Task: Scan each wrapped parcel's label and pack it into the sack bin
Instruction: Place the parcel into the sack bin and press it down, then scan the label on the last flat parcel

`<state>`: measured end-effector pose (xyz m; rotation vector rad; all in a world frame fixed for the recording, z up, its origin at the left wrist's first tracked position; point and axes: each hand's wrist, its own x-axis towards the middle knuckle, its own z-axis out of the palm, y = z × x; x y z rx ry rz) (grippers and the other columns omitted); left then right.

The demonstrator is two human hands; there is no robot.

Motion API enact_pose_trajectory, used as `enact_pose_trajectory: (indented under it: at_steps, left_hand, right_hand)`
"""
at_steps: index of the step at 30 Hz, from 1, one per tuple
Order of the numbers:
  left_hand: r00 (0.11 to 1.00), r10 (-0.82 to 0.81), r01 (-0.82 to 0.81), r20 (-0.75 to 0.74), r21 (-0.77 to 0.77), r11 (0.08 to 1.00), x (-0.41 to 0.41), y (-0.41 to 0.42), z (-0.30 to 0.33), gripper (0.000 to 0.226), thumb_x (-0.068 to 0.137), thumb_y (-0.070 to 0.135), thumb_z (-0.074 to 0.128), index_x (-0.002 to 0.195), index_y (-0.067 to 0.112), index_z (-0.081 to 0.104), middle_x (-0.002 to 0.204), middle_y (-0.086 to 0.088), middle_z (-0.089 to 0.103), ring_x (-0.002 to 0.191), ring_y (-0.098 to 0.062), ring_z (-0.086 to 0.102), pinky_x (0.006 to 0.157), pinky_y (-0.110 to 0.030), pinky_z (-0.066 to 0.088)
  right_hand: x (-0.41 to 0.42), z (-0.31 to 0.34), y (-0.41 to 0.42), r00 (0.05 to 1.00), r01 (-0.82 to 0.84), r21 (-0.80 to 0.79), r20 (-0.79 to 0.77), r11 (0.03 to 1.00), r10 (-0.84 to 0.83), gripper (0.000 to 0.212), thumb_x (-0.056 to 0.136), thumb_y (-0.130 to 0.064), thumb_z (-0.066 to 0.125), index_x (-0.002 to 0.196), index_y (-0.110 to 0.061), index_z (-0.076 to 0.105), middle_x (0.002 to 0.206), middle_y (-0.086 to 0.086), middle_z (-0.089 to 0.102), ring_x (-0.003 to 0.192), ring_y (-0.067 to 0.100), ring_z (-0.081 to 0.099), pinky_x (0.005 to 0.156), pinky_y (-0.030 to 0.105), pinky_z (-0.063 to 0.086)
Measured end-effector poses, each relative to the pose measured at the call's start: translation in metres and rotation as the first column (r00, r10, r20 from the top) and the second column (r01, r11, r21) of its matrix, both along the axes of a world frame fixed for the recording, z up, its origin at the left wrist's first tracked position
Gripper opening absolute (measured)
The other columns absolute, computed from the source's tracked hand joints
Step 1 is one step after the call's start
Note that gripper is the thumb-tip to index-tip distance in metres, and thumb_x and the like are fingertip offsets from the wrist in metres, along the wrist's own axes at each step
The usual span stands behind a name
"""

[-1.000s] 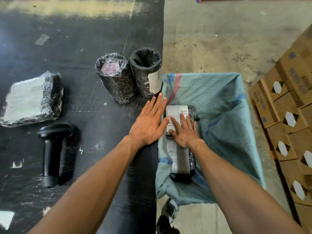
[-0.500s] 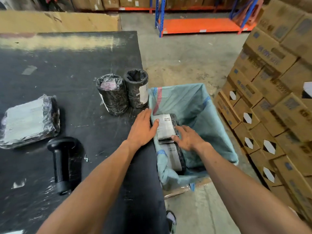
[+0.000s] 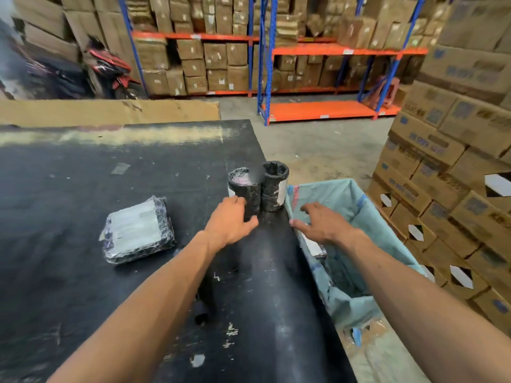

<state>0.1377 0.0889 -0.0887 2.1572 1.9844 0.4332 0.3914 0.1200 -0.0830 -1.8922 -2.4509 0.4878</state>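
Observation:
Two black-wrapped cylindrical parcels stand upright side by side at the black table's point(image 3: 83, 175) right edge, the left one point(image 3: 244, 190) and the right one point(image 3: 275, 186). My left hand point(image 3: 231, 221) is right at the left cylinder's near side, fingers and thumb spread, gripping nothing. My right hand point(image 3: 322, 223) hovers open over the near rim of the teal sack bin point(image 3: 343, 201). A white-labelled parcel point(image 3: 313, 247) lies inside the sack, partly hidden by that hand. A flat wrapped parcel point(image 3: 138, 230) lies on the table to the left.
A dark scanner handle point(image 3: 204, 302) shows dimly beside my left forearm. Stacked cardboard boxes point(image 3: 442, 194) stand close on the sack's right. Blue and orange shelving point(image 3: 318, 109) and a motorbike point(image 3: 110, 67) are at the back, and a cardboard sheet point(image 3: 110, 111) runs along the table's far edge.
Both hands have let go of the labelled parcel in the sack and lifted away. My left hand moved forward to the left cylinder. The camera has tilted up.

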Motion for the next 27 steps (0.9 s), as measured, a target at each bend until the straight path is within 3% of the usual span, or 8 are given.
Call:
enact_pose_trajectory:
  at_steps: [7, 11, 14, 18, 23, 27]
  left_hand:
    - [0.988, 0.149, -0.149, -0.045, 0.003, 0.989, -0.104, -0.033, 0.021, 0.067, 0.095, 0.053, 0.050, 0.134, -0.002, 0.052, 0.132, -0.021, 0.056, 0.125, -0.037, 0.050, 0.106, -0.042, 0.040]
    - [0.971, 0.237, -0.236, -0.045, 0.012, 0.972, -0.154, -0.050, 0.018, 0.057, 0.095, 0.045, 0.057, 0.126, -0.003, 0.057, 0.126, -0.023, 0.060, 0.121, -0.038, 0.052, 0.104, -0.040, 0.038]
    - [0.960, 0.277, -0.278, -0.024, -0.004, 0.961, -0.180, -0.063, 0.011, 0.055, 0.095, 0.041, 0.059, 0.128, -0.004, 0.056, 0.127, -0.024, 0.059, 0.122, -0.039, 0.052, 0.103, -0.040, 0.037]
    - [0.937, 0.349, -0.349, -0.026, -0.017, 0.937, -0.205, -0.073, -0.002, 0.059, 0.098, 0.044, 0.055, 0.133, -0.003, 0.053, 0.133, -0.023, 0.057, 0.127, -0.038, 0.049, 0.105, -0.042, 0.037]
    - [0.894, 0.445, -0.449, -0.060, -0.090, 0.889, -0.227, -0.069, -0.023, 0.069, 0.098, 0.061, 0.046, 0.147, 0.012, 0.046, 0.148, -0.020, 0.043, 0.138, -0.039, 0.037, 0.110, -0.048, 0.035]
    - [0.822, 0.563, -0.515, 0.085, -0.309, 0.799, -0.241, -0.059, -0.035, 0.085, 0.084, 0.079, 0.052, 0.155, 0.038, 0.031, 0.154, -0.021, 0.027, 0.140, -0.044, 0.031, 0.115, -0.054, 0.031]
  right_hand:
    - [-0.101, 0.032, -0.025, 0.987, -0.135, 0.089, -0.073, 0.987, 0.142, 0.070, 0.099, -0.067, 0.051, 0.143, -0.014, 0.056, 0.145, 0.010, 0.058, 0.138, 0.028, 0.054, 0.115, 0.043, 0.035]
    - [-0.150, 0.035, -0.039, 0.974, -0.198, 0.064, -0.102, 0.978, 0.203, 0.061, 0.095, -0.074, 0.049, 0.126, -0.022, 0.058, 0.128, 0.003, 0.059, 0.121, 0.023, 0.059, 0.097, 0.037, 0.045]
    - [-0.182, 0.035, -0.052, 0.958, -0.269, 0.033, -0.091, 0.963, 0.271, 0.078, 0.098, -0.072, 0.047, 0.152, -0.016, 0.047, 0.152, 0.007, 0.051, 0.140, 0.025, 0.051, 0.113, 0.042, 0.042]
    - [-0.216, 0.027, -0.066, 0.949, -0.307, -0.017, -0.079, 0.952, 0.305, 0.083, 0.097, -0.075, 0.043, 0.155, -0.016, 0.042, 0.156, 0.008, 0.049, 0.146, 0.026, 0.045, 0.117, 0.047, 0.039]
    - [-0.247, 0.008, -0.082, 0.947, -0.321, -0.114, -0.010, 0.940, 0.322, 0.086, 0.096, -0.076, 0.045, 0.159, -0.019, 0.035, 0.157, 0.010, 0.045, 0.143, 0.031, 0.048, 0.113, 0.046, 0.042]
    - [-0.251, -0.012, -0.086, 0.974, -0.224, -0.242, -0.034, 0.944, 0.223, 0.086, 0.093, -0.076, 0.052, 0.160, -0.027, 0.029, 0.154, 0.014, 0.044, 0.140, 0.035, 0.048, 0.112, 0.046, 0.042]
